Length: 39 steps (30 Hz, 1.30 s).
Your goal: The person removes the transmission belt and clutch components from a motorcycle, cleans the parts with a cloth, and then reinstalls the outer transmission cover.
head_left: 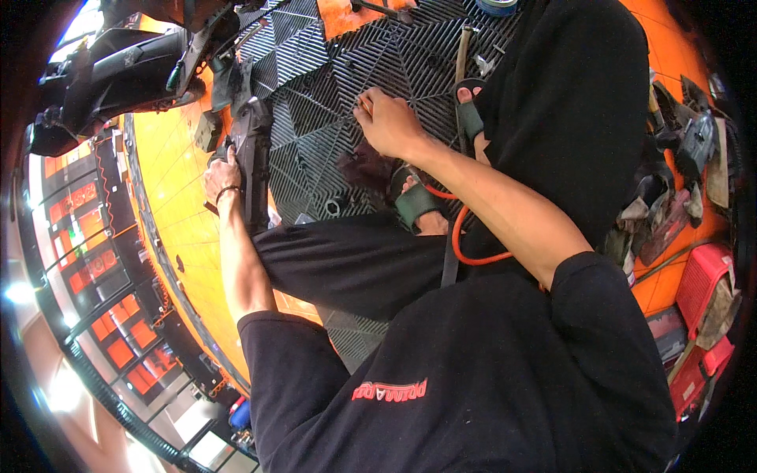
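Note:
My left hand [222, 177] is closed on the edge of a long, dark black part [254, 146] that stands at the left border of the floor mat. Its fingertips are partly hidden. Over the mat, my right hand [388, 122] is held in a pinch. Something small and brownish peeks out at the fingertips, too small to name. Below that hand a dark reddish cloth-like heap [367, 165] lies on the mat, apart from the fingers. A thin orange hose [465, 256] curves under my right forearm.
Black ridged matting [315, 126] covers the orange floor here. A black vehicle body [126, 75] looms at the upper left. By my green slippers [418, 206] lies a wooden-handled tool [463, 55]. Loose parts [670, 189] and a red plastic bin [700, 292] are at the right.

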### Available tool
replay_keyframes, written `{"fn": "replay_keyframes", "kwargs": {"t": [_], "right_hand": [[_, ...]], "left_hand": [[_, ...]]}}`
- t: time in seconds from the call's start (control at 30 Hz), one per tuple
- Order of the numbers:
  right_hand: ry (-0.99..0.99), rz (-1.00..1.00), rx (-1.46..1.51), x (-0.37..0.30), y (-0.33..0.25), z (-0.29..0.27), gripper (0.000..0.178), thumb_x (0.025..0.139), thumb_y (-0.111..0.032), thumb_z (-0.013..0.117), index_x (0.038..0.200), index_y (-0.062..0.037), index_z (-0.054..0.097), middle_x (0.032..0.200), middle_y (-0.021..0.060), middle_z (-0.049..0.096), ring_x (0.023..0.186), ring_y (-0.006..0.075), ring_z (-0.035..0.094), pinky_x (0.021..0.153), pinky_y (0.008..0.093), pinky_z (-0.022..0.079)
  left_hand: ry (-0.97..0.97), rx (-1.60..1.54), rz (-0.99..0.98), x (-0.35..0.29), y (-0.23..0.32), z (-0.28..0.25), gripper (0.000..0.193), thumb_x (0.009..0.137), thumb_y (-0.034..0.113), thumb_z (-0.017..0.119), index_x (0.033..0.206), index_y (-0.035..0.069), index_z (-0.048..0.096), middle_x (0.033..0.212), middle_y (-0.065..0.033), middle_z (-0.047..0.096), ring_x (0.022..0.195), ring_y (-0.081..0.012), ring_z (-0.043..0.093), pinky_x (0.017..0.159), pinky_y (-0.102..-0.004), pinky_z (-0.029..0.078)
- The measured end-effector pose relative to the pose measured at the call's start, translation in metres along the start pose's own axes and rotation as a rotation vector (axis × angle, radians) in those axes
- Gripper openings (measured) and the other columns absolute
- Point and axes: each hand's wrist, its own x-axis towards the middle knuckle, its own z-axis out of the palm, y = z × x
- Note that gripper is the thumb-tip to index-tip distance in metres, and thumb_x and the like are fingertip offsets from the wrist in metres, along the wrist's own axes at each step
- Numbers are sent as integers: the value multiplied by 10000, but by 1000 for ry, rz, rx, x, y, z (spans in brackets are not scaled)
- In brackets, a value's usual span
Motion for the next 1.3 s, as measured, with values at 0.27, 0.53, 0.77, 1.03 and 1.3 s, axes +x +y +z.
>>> {"fn": "replay_keyframes", "kwargs": {"t": [0.27, 0.53, 0.77, 1.03, 1.3], "right_hand": [[-2, 33, -15, -1, 4, -7, 315, 961, -236, 604, 1104, 44, 578, 877, 272, 692, 856, 448, 685, 776, 535, 533], [-34, 85, 72, 4, 12, 4, 284, 960, -247, 605, 1091, 4, 583, 919, 262, 692, 909, 479, 655, 796, 557, 506], [-70, 77, -1, 18, 39, 10, 298, 1005, -212, 567, 1232, -20, 546, 847, 89, 674, 612, 180, 685, 449, 333, 541], [-149, 97, 197, 6, -6, 17, 296, 1008, -204, 562, 1251, -35, 549, 910, 94, 681, 606, 189, 681, 481, 336, 531], [-185, 203, 130, -1, -4, -6, 251, 1028, -171, 527, 1246, -46, 527, 859, 64, 642, 574, 169, 673, 403, 310, 518]], "left_hand": [[-474, -541, -73, 8, -14, 28, 865, 723, 850, 634, 900, 9, 736, 744, -79, 631, 636, -214, 592, 599, -370, 453], [-316, -129, 199, -25, 20, -12, 969, 504, 663, 896, 1087, -85, 696, 1043, -246, 729, 987, -333, 721, 876, -427, 562], [-237, 11, 203, -10, 51, -38, 815, 546, 549, 927, 1145, 42, 706, 1196, -184, 682, 1131, -322, 666, 945, -424, 546], [-300, 23, 239, 10, 43, -34, 957, 411, 794, 821, 1012, 52, 765, 1013, -137, 734, 924, -286, 696, 825, -434, 574], [-266, -328, 66, 22, 99, -44, 828, 375, 517, 999, 1048, 91, 772, 1102, -98, 748, 1038, -252, 721, 851, -380, 597]]}}
